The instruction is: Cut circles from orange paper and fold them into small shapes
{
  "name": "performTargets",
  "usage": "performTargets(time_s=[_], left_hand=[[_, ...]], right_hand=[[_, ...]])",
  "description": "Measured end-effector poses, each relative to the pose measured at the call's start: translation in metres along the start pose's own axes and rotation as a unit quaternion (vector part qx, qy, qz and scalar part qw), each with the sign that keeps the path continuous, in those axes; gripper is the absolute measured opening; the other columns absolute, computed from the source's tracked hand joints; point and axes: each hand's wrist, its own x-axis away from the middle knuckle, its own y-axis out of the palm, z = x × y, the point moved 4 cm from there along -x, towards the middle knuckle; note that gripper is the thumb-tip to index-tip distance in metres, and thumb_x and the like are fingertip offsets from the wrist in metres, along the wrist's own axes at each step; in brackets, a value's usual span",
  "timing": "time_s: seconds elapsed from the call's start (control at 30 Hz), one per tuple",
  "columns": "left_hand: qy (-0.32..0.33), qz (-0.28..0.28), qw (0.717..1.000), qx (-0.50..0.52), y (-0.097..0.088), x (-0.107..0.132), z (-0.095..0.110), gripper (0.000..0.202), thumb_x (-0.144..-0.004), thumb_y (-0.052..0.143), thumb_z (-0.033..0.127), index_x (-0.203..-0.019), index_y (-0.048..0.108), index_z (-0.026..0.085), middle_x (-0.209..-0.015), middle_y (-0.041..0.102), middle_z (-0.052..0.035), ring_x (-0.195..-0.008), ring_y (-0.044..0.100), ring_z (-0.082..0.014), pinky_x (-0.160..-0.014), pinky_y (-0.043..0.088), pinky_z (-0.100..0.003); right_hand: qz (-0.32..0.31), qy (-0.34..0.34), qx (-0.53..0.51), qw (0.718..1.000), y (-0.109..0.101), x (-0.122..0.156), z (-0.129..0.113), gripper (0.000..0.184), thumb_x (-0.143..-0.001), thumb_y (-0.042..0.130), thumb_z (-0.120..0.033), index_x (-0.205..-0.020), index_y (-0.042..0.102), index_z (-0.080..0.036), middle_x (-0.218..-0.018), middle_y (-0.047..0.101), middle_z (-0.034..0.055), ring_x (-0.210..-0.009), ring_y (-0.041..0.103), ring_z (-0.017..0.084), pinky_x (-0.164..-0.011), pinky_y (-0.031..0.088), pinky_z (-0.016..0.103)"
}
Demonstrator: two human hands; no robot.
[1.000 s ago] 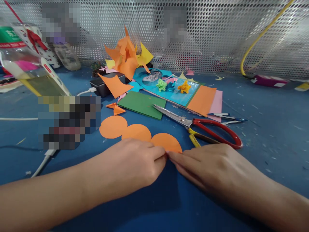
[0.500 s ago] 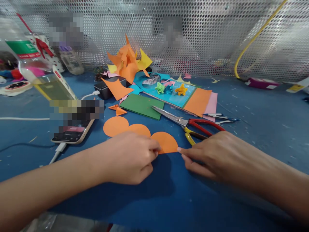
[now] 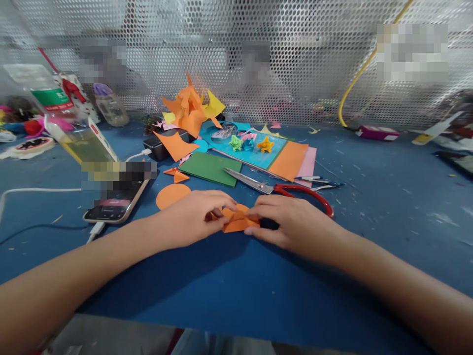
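A folded piece of orange paper (image 3: 236, 220) sits just above the blue table, pinched between both hands. My left hand (image 3: 192, 217) grips its left end with curled fingers. My right hand (image 3: 288, 219) closes its fingertips on the right end. An orange paper circle (image 3: 172, 195) lies flat just left of my left hand. Red-handled scissors (image 3: 281, 189) rest right behind my right hand, blades pointing left.
A phone (image 3: 113, 204) on a white cable lies at the left. Green (image 3: 210, 168), blue and orange card sheets with small paper stars lie behind the scissors. A heap of orange and yellow scraps (image 3: 190, 108), bottles (image 3: 107, 103) and a perforated metal wall stand at the back.
The orange half circle that lay flat under my fingertips has been folded smaller and raised between both hands. My hands have moved away from me, up toward the scissors.
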Motion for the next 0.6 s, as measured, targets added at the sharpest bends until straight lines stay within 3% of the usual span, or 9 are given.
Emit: performTargets(time_s=[0.1, 0.2, 0.3, 0.4, 0.5, 0.6], left_hand=[[-0.012, -0.014, 1.0, 0.011, 0.0, 0.0, 0.0, 0.023, -0.085, 0.047, 0.024, -0.102, 0.06, 0.014, -0.105, 0.064, -0.0052, -0.075, 0.063, -0.0103, -0.066, 0.049, -0.02], [-0.024, -0.019, 0.999, 0.026, -0.002, 0.0, 0.0, 0.023, -0.085, 0.048, 0.025, -0.101, 0.06, 0.014, -0.107, 0.064, -0.006, -0.077, 0.063, -0.0109, -0.067, 0.05, -0.021], [-0.031, 0.009, 0.999, 0.033, -0.005, 0.0, 0.0, 0.022, -0.085, 0.048, 0.026, -0.099, 0.061, 0.014, -0.105, 0.064, -0.0056, -0.081, 0.062, -0.012, -0.071, 0.05, -0.022], [-0.067, 0.051, 0.996, 0.039, -0.011, 0.001, -0.001, 0.028, -0.083, 0.053, 0.033, -0.102, 0.06, 0.015, -0.106, 0.064, -0.0068, -0.092, 0.06, -0.0164, -0.081, 0.049, -0.03], [-0.139, 0.056, 0.975, 0.164, -0.013, 0.003, -0.005, 0.048, -0.076, 0.062, 0.039, -0.116, 0.051, 0.015, -0.117, 0.059, -0.01, -0.102, 0.058, -0.0201, -0.081, 0.05, -0.032], [-0.176, -0.018, 0.922, 0.346, -0.006, 0.004, -0.005, 0.047, -0.075, 0.066, 0.031, -0.116, 0.051, 0.015, -0.111, 0.064, -0.0097, -0.097, 0.062, -0.0182, -0.077, 0.051, -0.029]], right_hand=[[-0.01, -0.02, -0.053, 0.998, 0.004, -0.002, -0.002, 0.018, -0.085, 0.057, -0.029, -0.097, 0.065, -0.019, -0.089, 0.06, 0.0048, -0.081, 0.057, 0.017, -0.073, 0.044, 0.03], [-0.004, -0.021, -0.107, 0.994, 0.004, -0.003, -0.004, 0.01, -0.085, 0.057, -0.022, -0.091, 0.064, -0.018, -0.091, 0.059, 0.0042, -0.08, 0.057, 0.015, -0.074, 0.045, 0.029], [0.016, -0.05, -0.116, 0.992, 0.0, -0.002, -0.005, 0.008, -0.084, 0.054, -0.013, -0.083, 0.061, -0.016, -0.087, 0.06, 0.0033, -0.078, 0.057, 0.014, -0.07, 0.046, 0.026], [0.051, -0.121, -0.078, 0.988, -0.006, 0.002, -0.008, 0.015, -0.087, 0.047, -0.009, -0.085, 0.059, -0.017, -0.089, 0.062, 0.0037, -0.079, 0.059, 0.014, -0.07, 0.047, 0.026], [0.103, -0.195, -0.017, 0.975, -0.012, 0.008, -0.01, 0.016, -0.09, 0.042, -0.01, -0.093, 0.056, -0.017, -0.098, 0.063, 0.0057, -0.087, 0.06, 0.014, -0.075, 0.049, 0.026], [0.153, -0.251, 0.041, 0.955, -0.02, 0.014, -0.014, 0.018, -0.09, 0.043, -0.008, -0.103, 0.052, -0.016, -0.105, 0.063, 0.0076, -0.098, 0.059, 0.015, -0.082, 0.049, 0.026]])
